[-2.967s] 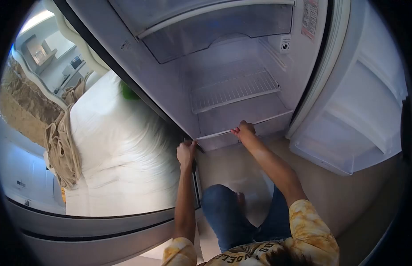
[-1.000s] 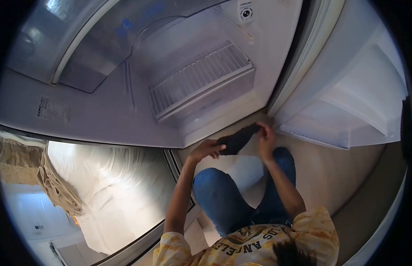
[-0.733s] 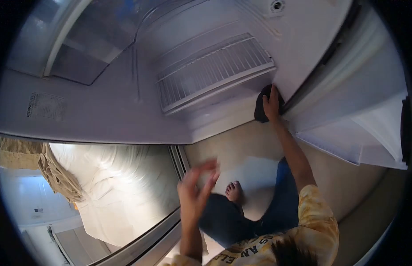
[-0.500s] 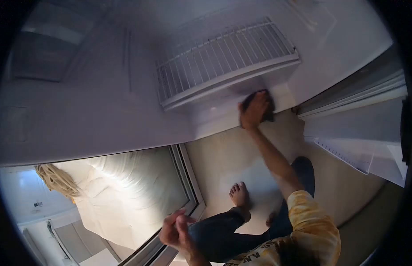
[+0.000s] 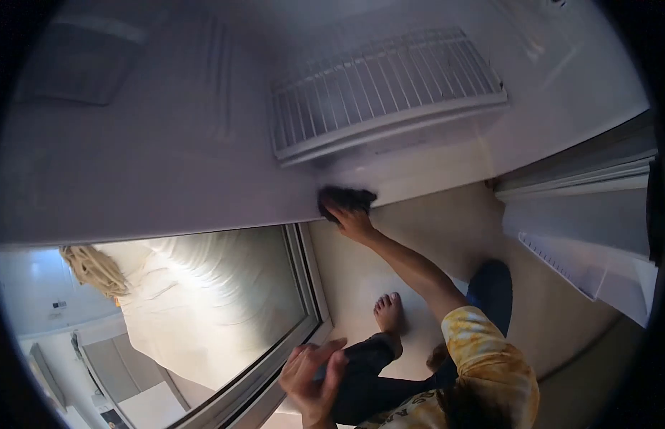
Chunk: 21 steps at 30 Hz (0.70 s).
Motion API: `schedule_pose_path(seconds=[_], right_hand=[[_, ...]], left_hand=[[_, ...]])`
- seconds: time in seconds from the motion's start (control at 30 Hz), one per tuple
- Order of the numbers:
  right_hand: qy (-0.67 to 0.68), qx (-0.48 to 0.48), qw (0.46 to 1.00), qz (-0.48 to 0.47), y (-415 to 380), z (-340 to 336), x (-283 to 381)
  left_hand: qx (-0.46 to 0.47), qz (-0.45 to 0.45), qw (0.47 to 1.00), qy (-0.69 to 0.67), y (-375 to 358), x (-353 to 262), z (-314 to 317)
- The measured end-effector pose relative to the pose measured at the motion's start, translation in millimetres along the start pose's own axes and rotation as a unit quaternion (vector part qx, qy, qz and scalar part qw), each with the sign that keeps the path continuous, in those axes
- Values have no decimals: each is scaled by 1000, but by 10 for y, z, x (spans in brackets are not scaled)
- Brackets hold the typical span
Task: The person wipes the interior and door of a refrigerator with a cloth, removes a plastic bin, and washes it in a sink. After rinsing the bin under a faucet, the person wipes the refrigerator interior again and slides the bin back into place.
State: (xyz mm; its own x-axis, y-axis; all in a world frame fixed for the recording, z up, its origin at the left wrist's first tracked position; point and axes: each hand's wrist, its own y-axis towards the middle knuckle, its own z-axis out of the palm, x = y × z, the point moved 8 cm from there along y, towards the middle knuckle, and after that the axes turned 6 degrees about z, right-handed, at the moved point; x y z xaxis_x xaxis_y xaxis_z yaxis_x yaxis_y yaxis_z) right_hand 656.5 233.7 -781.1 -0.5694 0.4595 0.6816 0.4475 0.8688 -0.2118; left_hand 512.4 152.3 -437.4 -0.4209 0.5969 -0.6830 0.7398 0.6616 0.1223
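Observation:
My right hand (image 5: 355,223) presses a dark cloth (image 5: 345,201) against the front left corner of the fridge's white floor (image 5: 418,168). Its fingers rest over the cloth and partly hide in it. Above the cloth sits a white wire shelf (image 5: 390,86) with a pale front rim. My left hand (image 5: 312,379) is raised near my knee, beside the mirror's frame, fingers loosely bent and apart, with nothing in it.
On the right stands the open fridge door (image 5: 575,214) with a clear door bin (image 5: 558,264). At the left, a framed mirror (image 5: 225,286) reflects a bed and a beige bundle. My bare foot (image 5: 388,313) is on the pale floor (image 5: 432,236).
My right hand has slid the dark cloth leftward along the fridge's front edge, from the right part to the left corner. My left hand has shifted slightly right, its fingers a little more spread.

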Motion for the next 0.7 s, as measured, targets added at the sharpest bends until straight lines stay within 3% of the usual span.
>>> schedule_pose_path(seconds=[0.07,0.13,0.17,0.27,0.33,0.4,0.47,0.57,0.6,0.63,0.67,0.7], right_hand=[[70,-228,956,-173,-273,-91,4],[243,-141,957,76,-267,667,-691],[327,-119,928,129,-469,694,-858],[559,-44,781,274,-1021,480,-1114],[574,-54,793,197,-1270,-563,-652],[496,-205,821,196,-1416,-1440,-625],[557,-329,757,89,-1467,-2180,-637],[525,-449,723,-2,-1558,-3116,-100],[370,-517,772,2,-1373,-3005,-260],[444,-409,797,32,-1058,-2857,-192],[246,-417,871,-83,-883,-2874,159],[57,-443,870,-208,-781,-2786,495]], left_hand=[[28,7,999,25,54,-108,68],[29,26,999,6,108,-158,138],[31,38,999,-3,124,-166,168],[20,48,998,-20,155,-133,200],[29,50,998,-38,186,-155,245],[40,50,996,-63,230,-158,299],[48,48,993,-94,280,-150,352],[58,14,987,-148,402,-154,431],[41,32,989,-139,459,-176,451],[25,49,990,-131,528,-190,486],[8,67,990,-121,599,-239,495],[18,61,992,-105,689,-289,510]])
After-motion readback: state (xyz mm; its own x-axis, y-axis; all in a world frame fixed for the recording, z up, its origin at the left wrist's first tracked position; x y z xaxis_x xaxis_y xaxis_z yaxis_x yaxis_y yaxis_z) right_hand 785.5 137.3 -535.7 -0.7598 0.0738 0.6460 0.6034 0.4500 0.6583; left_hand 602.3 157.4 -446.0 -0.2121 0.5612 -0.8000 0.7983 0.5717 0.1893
